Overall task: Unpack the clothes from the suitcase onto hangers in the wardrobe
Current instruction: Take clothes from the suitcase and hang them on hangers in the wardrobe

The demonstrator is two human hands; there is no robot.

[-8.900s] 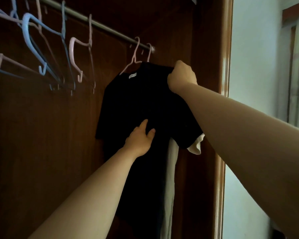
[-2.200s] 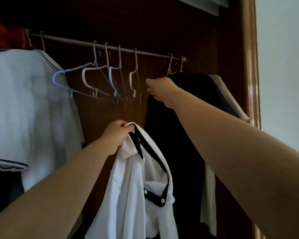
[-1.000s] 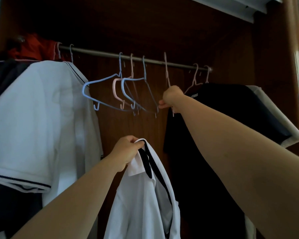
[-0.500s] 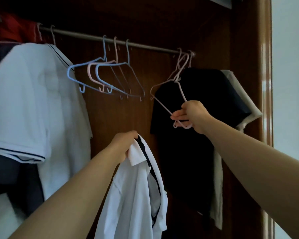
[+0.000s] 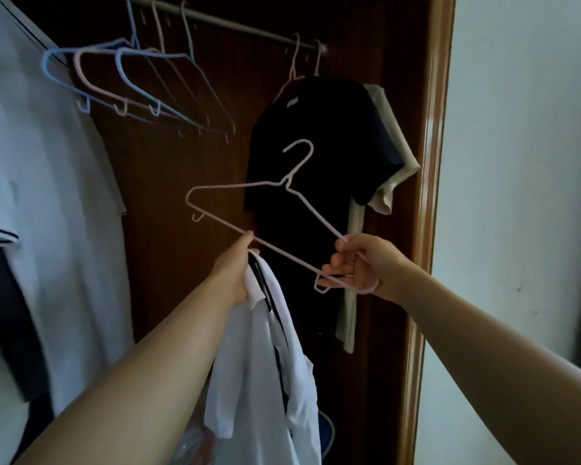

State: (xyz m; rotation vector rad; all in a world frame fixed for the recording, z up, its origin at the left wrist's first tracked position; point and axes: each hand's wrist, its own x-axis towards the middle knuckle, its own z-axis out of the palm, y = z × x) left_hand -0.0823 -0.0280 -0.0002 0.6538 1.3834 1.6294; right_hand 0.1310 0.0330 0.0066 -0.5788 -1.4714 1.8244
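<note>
From the head camera we see the right hand (image 5: 356,266) clamped round one end of a pink hanger (image 5: 286,183), held clear of the rail (image 5: 249,28) in front of a hanging black T-shirt (image 5: 316,156). The left hand (image 5: 239,273) grips the collar of a white shirt (image 5: 265,364), which hangs below it just under the hanger's lower bar.
</note>
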